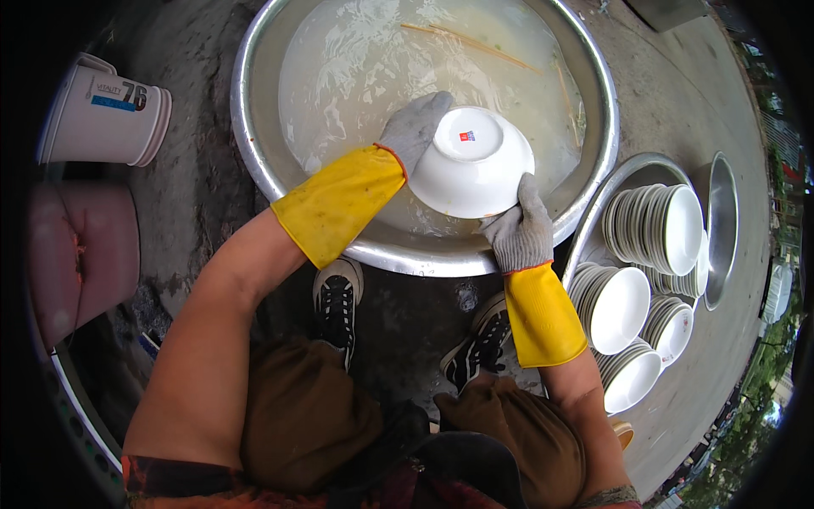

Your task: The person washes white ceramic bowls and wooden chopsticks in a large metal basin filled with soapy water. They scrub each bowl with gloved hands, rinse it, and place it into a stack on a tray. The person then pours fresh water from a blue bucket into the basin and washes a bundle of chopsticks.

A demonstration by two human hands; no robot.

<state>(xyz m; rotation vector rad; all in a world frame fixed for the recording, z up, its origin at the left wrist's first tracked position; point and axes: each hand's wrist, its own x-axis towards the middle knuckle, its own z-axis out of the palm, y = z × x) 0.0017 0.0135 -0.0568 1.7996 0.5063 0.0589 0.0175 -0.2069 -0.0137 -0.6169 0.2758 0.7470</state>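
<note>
A white bowl (pixel 478 167) is held bottom-up over a large metal basin (pixel 420 264), its foot ring facing me with a small coloured mark inside. My left hand (pixel 414 130), in a grey knit glove with a yellow rubber cuff, grips the bowl at its upper left. On the lower right of the same bowl, my right hand (pixel 523 226) has its thumb along the side, in a matching glove. The fingers beneath the bowl are hidden. Cloudy water (pixel 356 83) fills much of the basin, and several chopsticks (pixel 483 46) float in it.
To the right, stacked white dishes (pixel 610 310) sit in a second metal basin (pixel 575 248), with another metal rim (pixel 722 229) beyond. A white bucket (pixel 105 118) and a pink container (pixel 89 254) stand at left. My shoes (pixel 337 299) are close below the basin.
</note>
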